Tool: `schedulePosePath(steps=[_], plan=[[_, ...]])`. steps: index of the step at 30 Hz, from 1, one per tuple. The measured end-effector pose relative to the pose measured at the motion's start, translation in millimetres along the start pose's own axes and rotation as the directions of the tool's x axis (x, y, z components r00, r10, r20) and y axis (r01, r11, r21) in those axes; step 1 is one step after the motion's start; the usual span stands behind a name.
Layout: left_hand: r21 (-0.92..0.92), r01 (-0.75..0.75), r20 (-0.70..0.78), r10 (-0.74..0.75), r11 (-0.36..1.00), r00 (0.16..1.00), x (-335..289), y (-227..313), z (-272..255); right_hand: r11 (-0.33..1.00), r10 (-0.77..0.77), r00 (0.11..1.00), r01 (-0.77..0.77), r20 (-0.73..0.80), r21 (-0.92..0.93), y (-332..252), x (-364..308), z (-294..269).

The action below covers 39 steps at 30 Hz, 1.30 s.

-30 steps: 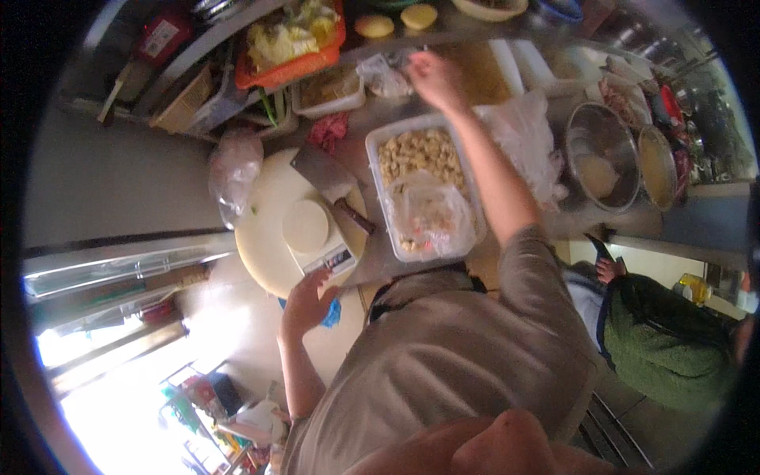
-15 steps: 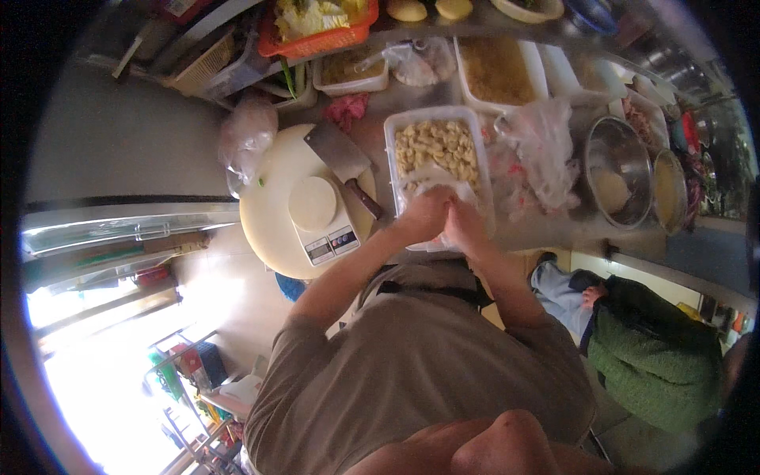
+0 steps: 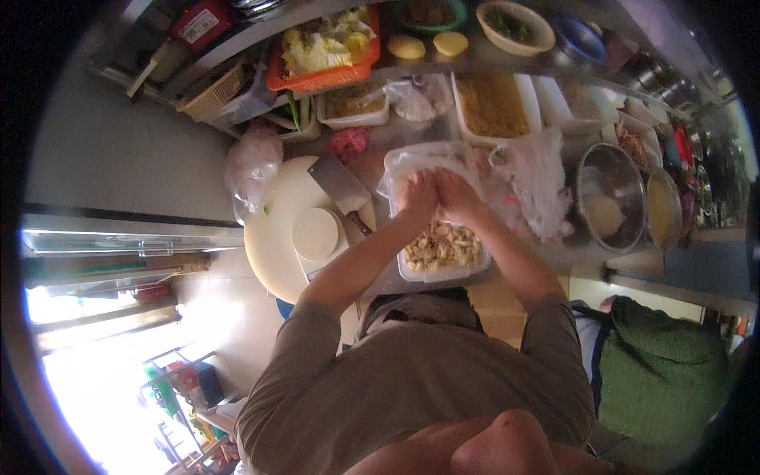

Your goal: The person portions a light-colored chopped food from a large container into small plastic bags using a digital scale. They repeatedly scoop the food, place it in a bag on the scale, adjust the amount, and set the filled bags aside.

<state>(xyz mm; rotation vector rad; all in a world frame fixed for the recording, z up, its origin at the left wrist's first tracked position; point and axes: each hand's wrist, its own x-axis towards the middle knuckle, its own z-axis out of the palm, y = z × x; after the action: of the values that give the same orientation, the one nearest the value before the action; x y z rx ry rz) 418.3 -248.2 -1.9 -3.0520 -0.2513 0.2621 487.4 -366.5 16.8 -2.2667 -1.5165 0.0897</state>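
Note:
A white plastic tub (image 3: pixel 443 275) stands before me, holding pale beige chunks (image 3: pixel 446 247) whose kind I cannot make out. A clear plastic bag (image 3: pixel 393 169) lies bunched over its far part. My left hand (image 3: pixel 418 192) and my right hand (image 3: pixel 457 196) meet side by side above that far part, fingers curled into the plastic. The fingertips are partly hidden. Left of the tub, a kitchen scale (image 3: pixel 315 235) sits on a round cutting board (image 3: pixel 265 245) beside a cleaver (image 3: pixel 339 184); my left forearm covers much of the scale's front.
Another clear plastic bag (image 3: pixel 542 186) and a steel bowl (image 3: pixel 586 178) are to the right. Along the back stand a tub of brown food (image 3: pixel 495 107) and an orange basket of leaves (image 3: pixel 324 81). A person in green (image 3: pixel 661 364) is close at my right.
Both hands have moved from the tub's near end to its far end, taking the plastic along. Chunks at the near end are now uncovered. The view has shifted; the scale's front is now hidden.

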Motion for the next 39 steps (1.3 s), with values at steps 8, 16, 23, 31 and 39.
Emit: schedulePosePath(steps=[8, 16, 23, 31, 39], plan=[[-0.277, -0.131, 0.191, 0.188, 0.952, 0.963, 42, -38, 12, 0.979, 0.195, 0.925, -0.164, 0.326, -0.119, 24, 23, 25], [-0.535, -0.024, 0.025, 0.045, 0.844, 0.999, 50, -36, 22, 0.843, 0.523, 0.825, -0.538, 0.212, 0.011, 20, 34, 44], [-0.409, -0.278, 0.474, 0.463, 0.869, 0.749, 46, -63, -64, 0.683, 0.454, 0.760, -0.632, 0.465, 0.366, 23, 13, 26], [-0.945, 0.303, 0.327, 0.334, 0.122, 0.884, 1, -93, -91, -0.611, 0.281, 0.875, -0.154, 0.394, 0.776, 9, -23, -27], [-0.839, -0.012, 0.028, 0.066, 0.544, 0.997, -8, -79, -104, -0.505, 0.415, 0.820, -0.153, 0.394, 0.850, -33, -49, -102]])
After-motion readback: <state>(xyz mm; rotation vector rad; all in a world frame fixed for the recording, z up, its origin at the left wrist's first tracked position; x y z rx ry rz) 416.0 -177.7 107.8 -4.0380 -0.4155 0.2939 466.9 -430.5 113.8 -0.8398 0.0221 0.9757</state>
